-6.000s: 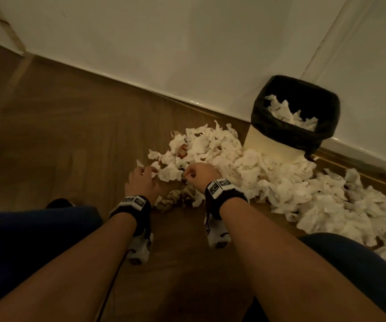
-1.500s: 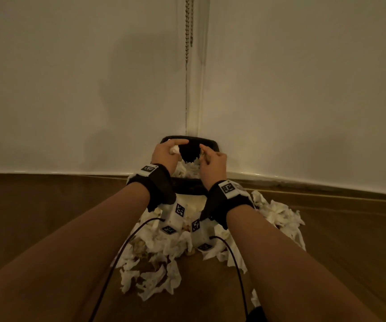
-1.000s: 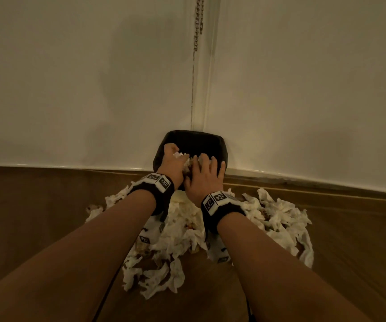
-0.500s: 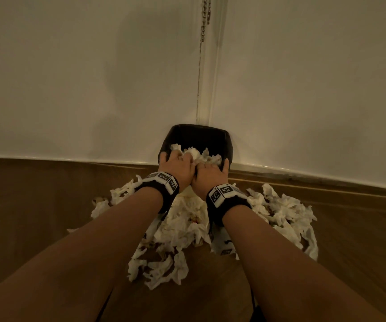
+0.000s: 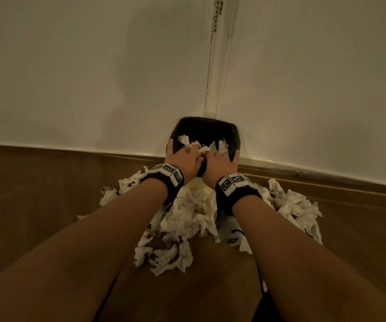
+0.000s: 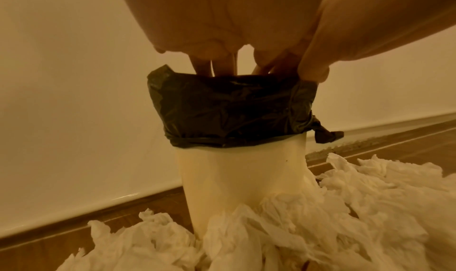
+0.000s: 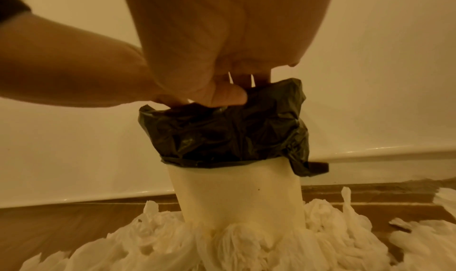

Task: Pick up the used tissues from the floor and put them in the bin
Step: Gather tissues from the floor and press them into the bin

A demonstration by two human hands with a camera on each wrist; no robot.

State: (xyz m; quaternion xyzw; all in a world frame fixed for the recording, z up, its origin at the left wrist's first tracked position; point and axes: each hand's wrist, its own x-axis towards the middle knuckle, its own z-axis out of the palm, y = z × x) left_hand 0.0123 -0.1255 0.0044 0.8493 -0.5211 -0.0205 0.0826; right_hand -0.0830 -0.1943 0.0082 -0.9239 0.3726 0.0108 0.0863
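Note:
A white bin (image 6: 241, 169) with a black liner (image 5: 204, 126) stands against the wall. Crumpled tissues (image 5: 207, 146) fill its mouth. Both hands are side by side on top of them. My left hand (image 5: 183, 155) pushes down with straight fingers (image 6: 213, 66) that go inside the liner. My right hand (image 5: 219, 158) does the same, its thumb (image 7: 228, 95) lying on the near rim and its little finger over the right rim. A big pile of used tissues (image 5: 187, 217) lies on the floor around the foot of the bin.
White wall panels (image 5: 94, 77) meet in a corner seam right behind the bin, with a pale skirting along the wooden floor (image 5: 36, 194). Floor tissues also spread to the right (image 5: 292, 205). A cable runs along the floor under my right forearm.
My hands carried tissues from the floor pile to the bin and let them go into it. Over the last second both hands sank onto the tissues, fingers spread.

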